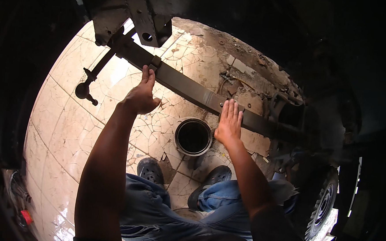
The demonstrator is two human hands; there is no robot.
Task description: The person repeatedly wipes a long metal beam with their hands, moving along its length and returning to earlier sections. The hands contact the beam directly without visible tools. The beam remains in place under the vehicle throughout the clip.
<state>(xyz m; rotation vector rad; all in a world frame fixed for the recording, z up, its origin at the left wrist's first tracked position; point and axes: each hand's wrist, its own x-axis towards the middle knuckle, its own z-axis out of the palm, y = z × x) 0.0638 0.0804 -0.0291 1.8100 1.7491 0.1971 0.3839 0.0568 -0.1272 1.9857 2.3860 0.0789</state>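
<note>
A long flat steel leaf spring [188, 87] runs slantwise under a vehicle, from the far left down to the right. My left hand [142, 95] has its fingers stretched out, the tips at the near edge of the spring beside a small metal clamp [156, 61]. Farther right, my right hand [231, 123] lies with straight fingers against the spring, close to a bolt head [222, 104]. Neither hand is wrapped around anything. The spring's left end goes up to a dark bracket [139, 22] with holes in it.
An open round container [192, 154] with a dark inside stands on the cracked tile floor [64, 126] before my feet. A rod with a ball-shaped end [83, 90] hangs at the left. A tyred wheel [322, 203] is at the lower right, a red object [26, 217] at the lower left.
</note>
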